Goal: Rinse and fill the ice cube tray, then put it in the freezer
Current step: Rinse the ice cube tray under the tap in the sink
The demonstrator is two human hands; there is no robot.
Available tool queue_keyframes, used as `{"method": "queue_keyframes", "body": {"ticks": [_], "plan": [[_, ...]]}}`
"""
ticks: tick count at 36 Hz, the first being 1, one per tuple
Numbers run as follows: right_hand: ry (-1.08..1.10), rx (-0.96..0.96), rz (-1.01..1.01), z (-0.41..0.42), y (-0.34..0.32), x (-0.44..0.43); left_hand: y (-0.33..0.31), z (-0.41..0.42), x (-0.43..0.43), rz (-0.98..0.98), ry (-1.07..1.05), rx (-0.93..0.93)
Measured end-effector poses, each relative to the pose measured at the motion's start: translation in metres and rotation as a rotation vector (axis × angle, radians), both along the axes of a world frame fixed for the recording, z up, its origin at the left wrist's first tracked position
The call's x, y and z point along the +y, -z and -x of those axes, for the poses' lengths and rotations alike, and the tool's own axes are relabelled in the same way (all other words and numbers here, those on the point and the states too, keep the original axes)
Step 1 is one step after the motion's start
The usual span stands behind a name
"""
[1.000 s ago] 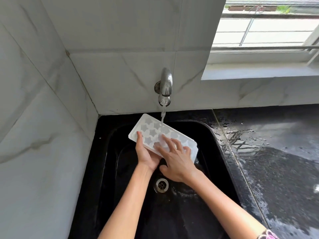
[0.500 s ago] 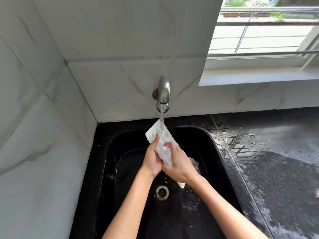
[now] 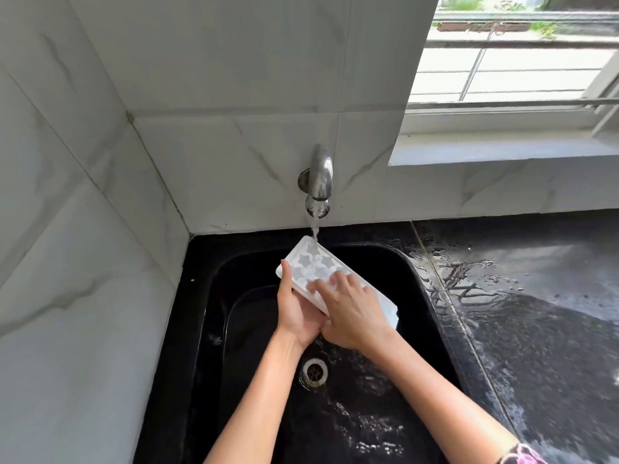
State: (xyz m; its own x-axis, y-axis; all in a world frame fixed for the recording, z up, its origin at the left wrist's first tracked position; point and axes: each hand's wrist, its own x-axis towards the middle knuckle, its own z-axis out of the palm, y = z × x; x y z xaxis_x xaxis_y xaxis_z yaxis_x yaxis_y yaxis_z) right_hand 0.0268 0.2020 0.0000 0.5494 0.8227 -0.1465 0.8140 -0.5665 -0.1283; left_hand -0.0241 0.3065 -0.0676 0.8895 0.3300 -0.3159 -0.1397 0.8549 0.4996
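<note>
A white ice cube tray (image 3: 313, 264) with star-shaped cells is held over the black sink (image 3: 407, 262), its cells facing up and its far end under the running tap (image 3: 320, 180). Water falls onto that far end. My left hand (image 3: 294, 313) grips the tray's near left edge from below, thumb on the rim. My right hand (image 3: 353, 309) lies on top of the tray, fingers spread flat across the cells and covering its near part.
The drain (image 3: 314, 370) sits below my wrists in the wet sink bottom. A wet black counter (image 3: 536, 296) lies to the right. White marble-look tiled walls stand at the left and back, and a window (image 3: 509, 58) is at the upper right.
The tray was tipped up on edge half a second ago; now it faces up again under the stream, with my right hand back flat on its cells.
</note>
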Motion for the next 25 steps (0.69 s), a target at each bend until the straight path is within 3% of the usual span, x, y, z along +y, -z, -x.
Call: {"method": "queue_keyframes", "body": {"ticks": [3,9,16,25], "plan": [[0.030,-0.017,-0.002,0.010,0.005,0.003,-0.002,-0.002,-0.002,0.014,-0.020,0.015],[0.023,0.194,-0.023,-0.001,0.003,-0.005,-0.001,0.001,0.006,0.008,-0.017,-0.033],[0.123,0.113,-0.193,0.004,0.000,0.006,-0.007,-0.001,-0.006,0.112,0.064,-0.029],[0.007,0.017,-0.089,-0.003,-0.001,0.008,-0.009,-0.001,-0.007,0.122,0.048,-0.004]]}}
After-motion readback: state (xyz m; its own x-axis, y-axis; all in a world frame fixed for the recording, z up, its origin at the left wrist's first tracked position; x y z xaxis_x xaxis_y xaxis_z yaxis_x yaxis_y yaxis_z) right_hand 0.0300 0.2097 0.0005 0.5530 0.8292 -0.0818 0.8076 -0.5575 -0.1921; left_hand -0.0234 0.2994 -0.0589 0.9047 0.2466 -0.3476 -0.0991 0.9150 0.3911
